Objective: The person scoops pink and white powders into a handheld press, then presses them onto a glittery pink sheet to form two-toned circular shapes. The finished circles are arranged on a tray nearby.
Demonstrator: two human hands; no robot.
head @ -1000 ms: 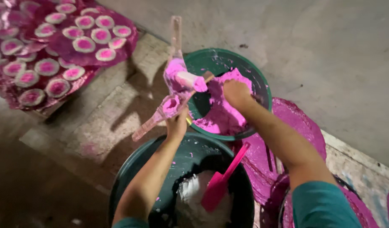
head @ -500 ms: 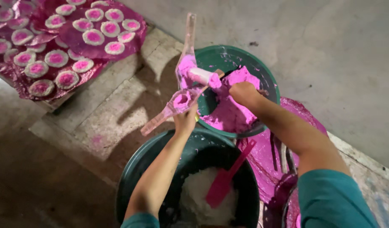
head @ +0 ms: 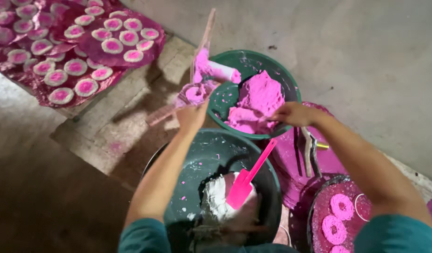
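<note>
At frame centre, a pink-smeared wooden mould (head: 197, 79) is gripped by the curled fingers of the left hand (head: 191, 116), its long axis running up-frame, while pink dough (head: 258, 100) in the green basin (head: 291, 84) is pinched by the right hand (head: 291, 114), directly right of the mould.

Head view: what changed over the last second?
The right hand came off the pink dough at the press and drew back toward the green basin rim. The left hand keeps holding the wooden press. The pink spatula stayed put.
</note>
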